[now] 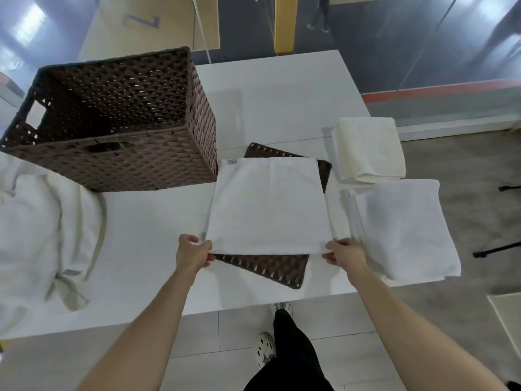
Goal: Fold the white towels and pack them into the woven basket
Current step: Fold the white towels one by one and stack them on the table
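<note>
A folded white towel [267, 206] lies flat in the middle of the table, on top of a dark woven mat or lid [270, 268]. My left hand [193, 253] pinches its near left corner and my right hand [345, 255] pinches its near right corner. The brown woven basket [158, 162] stands at the back left, open and with nothing visible inside. Two folded white towels sit at the right: a cream one [369, 148] farther back and a larger white one [406, 227] near the table's right edge. A crumpled pile of white towels [36, 230] lies at the far left.
The white table [146, 244] ends just in front of my hands, and my legs and shoes stand on the tiled floor below. Glass panels and a yellow post rise behind the table. Black stand legs [496, 249] lie on the floor at the right.
</note>
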Tool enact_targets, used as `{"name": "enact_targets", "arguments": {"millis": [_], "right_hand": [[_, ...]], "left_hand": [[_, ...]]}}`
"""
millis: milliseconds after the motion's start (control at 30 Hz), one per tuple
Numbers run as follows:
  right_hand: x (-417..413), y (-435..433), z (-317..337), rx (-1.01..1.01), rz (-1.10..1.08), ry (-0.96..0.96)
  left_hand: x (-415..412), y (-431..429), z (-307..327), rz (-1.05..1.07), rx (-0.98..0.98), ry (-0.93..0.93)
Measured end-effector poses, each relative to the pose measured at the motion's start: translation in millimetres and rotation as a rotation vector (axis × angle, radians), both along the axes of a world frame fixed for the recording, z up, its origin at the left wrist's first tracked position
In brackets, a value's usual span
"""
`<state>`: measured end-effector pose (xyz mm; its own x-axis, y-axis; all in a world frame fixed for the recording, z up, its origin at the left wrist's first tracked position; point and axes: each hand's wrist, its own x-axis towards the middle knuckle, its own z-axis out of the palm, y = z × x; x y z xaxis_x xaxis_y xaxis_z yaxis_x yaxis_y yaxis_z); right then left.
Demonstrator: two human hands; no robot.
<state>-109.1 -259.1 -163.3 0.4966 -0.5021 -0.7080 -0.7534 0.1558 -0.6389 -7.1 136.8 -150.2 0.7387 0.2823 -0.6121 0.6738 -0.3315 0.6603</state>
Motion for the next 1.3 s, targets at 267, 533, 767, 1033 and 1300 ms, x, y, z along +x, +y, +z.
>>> {"name": "enact_targets", "arguments": {"millis": [267,533,767,1033,1300], "right_hand": [[-75,18,33,-0.078,0.189,-0.076],[-108,20,59,-0.113,0.34,-0.091],[-41,10,81,-0.166,0.401,-0.166],[82,-15,64,-0.689,0.658,-0.144],[152,-19,35,-0.769,0.866,0.042]], "left_hand": [[-56,34,31,-0.461,-0.057,0.035],[-89,64,48,-0.686,-0.276,0.202],[-26,43,55,-0.631,0.194,-0.257],[79,5,47,-0.543,0.3,-0.272],[140,-15,15,-0.7,0.544,-0.111]]}}
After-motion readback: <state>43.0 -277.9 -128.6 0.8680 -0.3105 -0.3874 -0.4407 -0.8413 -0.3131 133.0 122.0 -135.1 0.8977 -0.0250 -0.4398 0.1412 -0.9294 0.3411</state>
